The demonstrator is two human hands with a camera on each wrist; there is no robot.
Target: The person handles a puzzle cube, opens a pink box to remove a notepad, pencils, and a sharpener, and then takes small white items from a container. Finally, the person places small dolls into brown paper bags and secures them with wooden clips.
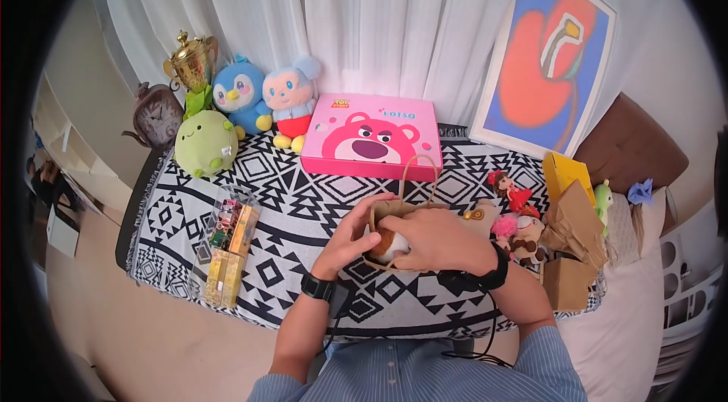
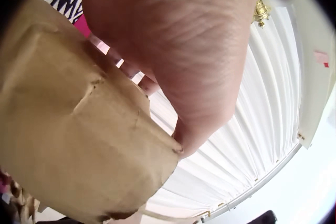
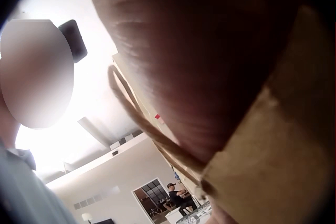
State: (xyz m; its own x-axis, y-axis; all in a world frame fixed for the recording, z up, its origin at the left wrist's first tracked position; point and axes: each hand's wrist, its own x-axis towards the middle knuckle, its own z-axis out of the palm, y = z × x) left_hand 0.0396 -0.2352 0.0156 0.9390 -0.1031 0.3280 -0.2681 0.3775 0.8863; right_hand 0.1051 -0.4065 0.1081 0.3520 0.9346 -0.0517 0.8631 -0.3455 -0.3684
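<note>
A small brown paper bag [image 1: 370,263] stands mouth-up in front of me, its twisted handle [image 1: 422,161] arching up behind. My left hand [image 1: 346,239] grips the bag's left side, thumb at the rim and fingers toward the back. From the left wrist, the bag's creased wall [image 2: 79,119] fills much of the view beside that hand [image 2: 178,45]. Reaching into the mouth, my right hand [image 1: 447,237] holds a rounded white and orange-brown object [image 1: 393,245], mostly hidden by fingers and bag. In the right wrist view, the palm [image 3: 199,50] sits over the rim.
A pink bear box [image 1: 371,136] lies behind the bag. Plush toys [image 1: 243,91] stand back left; a clear tray of small packs [image 1: 226,250] lies left. Dolls and plush figures [image 1: 519,227], a yellow box [image 1: 567,174] and crumpled brown paper [image 1: 576,224] crowd the right.
</note>
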